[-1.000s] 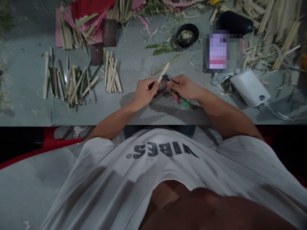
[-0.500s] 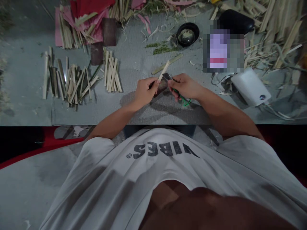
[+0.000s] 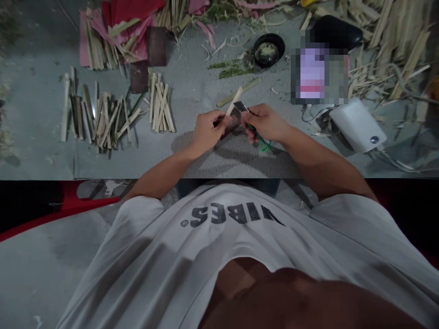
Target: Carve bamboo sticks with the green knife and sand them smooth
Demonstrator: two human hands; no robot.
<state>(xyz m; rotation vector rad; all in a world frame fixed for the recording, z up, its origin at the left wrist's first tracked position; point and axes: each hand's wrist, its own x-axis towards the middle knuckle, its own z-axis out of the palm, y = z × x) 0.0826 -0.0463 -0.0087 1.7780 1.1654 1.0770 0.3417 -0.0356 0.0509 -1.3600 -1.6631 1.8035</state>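
Seated person at a grey table (image 3: 113,167), seen from the head. Nearest, a white shirt (image 3: 164,256) bears dark lettering, inverted in this view. Beyond the table's near edge, both forearms converge over the surface. The left hand (image 3: 210,130) is closed on a pale wooden strip (image 3: 234,102), its lower end pinched between thumb and fingers; the free end projects forward and to the right, beyond the fingertips. The right hand (image 3: 262,122), just beside it, is wrapped around the handle of a bladed tool (image 3: 241,107), with a green cord (image 3: 265,146) hanging at the near end. The blade lies immediately to the right of the strip; whether its edge touches the wood cannot be told. A dark brownish piece (image 3: 233,122), partly hidden, sits below the strip between the hands.

To the right, near the right forearm, lies a white device (image 3: 358,125) with cables. Just beyond the strip's free end, a greenish strip (image 3: 253,85) lies obliquely on the table. Well to the left are a small stack of pale strips (image 3: 161,107) and a looser group of strips (image 3: 106,121). Farther off are a black dish (image 3: 269,50) and, at far left, red cloth-like material (image 3: 132,16).
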